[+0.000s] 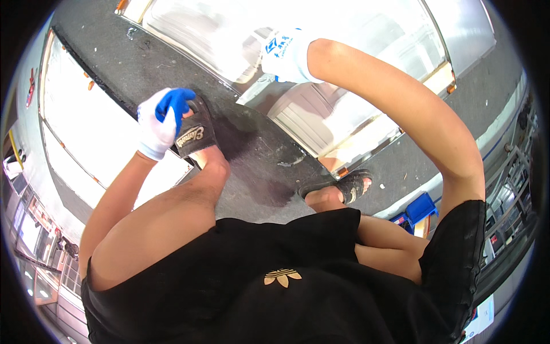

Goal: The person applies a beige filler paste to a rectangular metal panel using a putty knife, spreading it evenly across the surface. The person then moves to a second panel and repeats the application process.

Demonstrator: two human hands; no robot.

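My left hand [160, 121], in a white glove with blue palm and fingertips, hovers beside my left slipper [197, 129]. Its fingers are half curled with the thumb apart from them, and nothing shows between them. My right hand [289, 56], gloved in white with blue print on the back, reaches over a large glossy panel [195, 34] with metal edges. Glare washes out its fingers, so I cannot tell how they are bent. A pale flat strip [256, 92], perhaps a cloth or a reflection, shows just below this hand.
A second bright white panel [74, 103] lies at the left, with orange pieces along its edge. Dark grey flooring [252, 160] with damp patches runs between the panels. Beside my right knee is a blue box [421, 207]. Metal racks [510, 183] stand at the far right.
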